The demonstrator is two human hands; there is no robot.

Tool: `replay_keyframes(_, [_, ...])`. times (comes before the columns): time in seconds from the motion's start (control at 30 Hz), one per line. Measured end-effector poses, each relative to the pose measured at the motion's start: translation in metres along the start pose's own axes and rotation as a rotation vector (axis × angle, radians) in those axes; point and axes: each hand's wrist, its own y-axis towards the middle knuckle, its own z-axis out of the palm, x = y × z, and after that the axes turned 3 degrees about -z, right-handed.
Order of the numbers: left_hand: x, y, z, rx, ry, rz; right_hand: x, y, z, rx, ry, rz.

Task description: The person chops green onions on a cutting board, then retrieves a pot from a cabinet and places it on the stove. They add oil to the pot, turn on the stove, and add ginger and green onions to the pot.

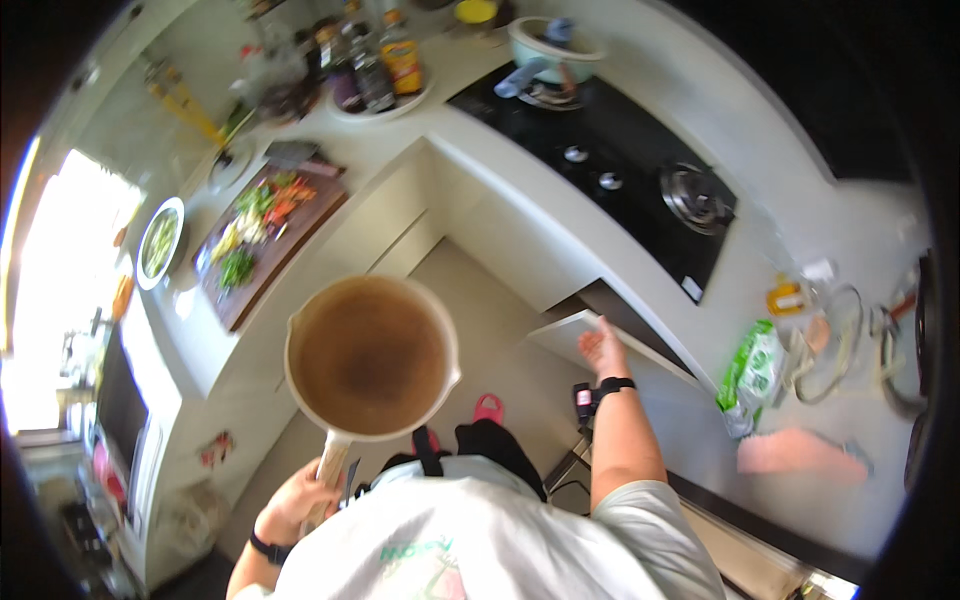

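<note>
My left hand (pixel 300 495) is wrapped around the pale, wood-look handle of a saucepan (pixel 371 356). The pan has a cream rim with pouring lips and hangs level above the floor; its inside looks brown, and I cannot tell whether that is the lining or liquid. At a pulled-out white drawer (pixel 566 334) below the cooktop, my right hand (pixel 602 351) overlaps the front panel with its fingers apart. Whether it touches the panel is unclear. Part of the drawer's dark inside shows behind the panel.
A black gas cooktop (pixel 600 161) carries a pale green pot (pixel 559 52). Chopped vegetables lie on a wooden cutting board (pixel 281 225) beside a bowl (pixel 160 244). Bottles (pixel 401 56) stand in the corner. A green-and-white packet (pixel 750 375) lies on the right counter.
</note>
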Motion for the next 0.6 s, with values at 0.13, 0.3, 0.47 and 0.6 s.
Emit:
replay_keyframes(0.13, [-0.014, -0.005, 0.022, 0.135, -0.180, 0.014, 0.017, 0.025, -0.011, 0.165, -0.073, -0.020])
replay_keyframes(0.3, [-0.032, -0.006, 0.040, 0.256, -0.289, 0.038, 0.031, 0.050, -0.012, 0.242, -0.142, -0.082])
replay_keyframes(0.47, [-0.043, 0.000, 0.051, 0.281, -0.226, 0.083, 0.043, 0.060, -0.011, 0.200, -0.201, -0.143])
replay_keyframes(0.6, [-0.046, 0.003, 0.060, 0.258, -0.243, 0.103, 0.049, 0.070, -0.012, 0.206, -0.270, -0.151])
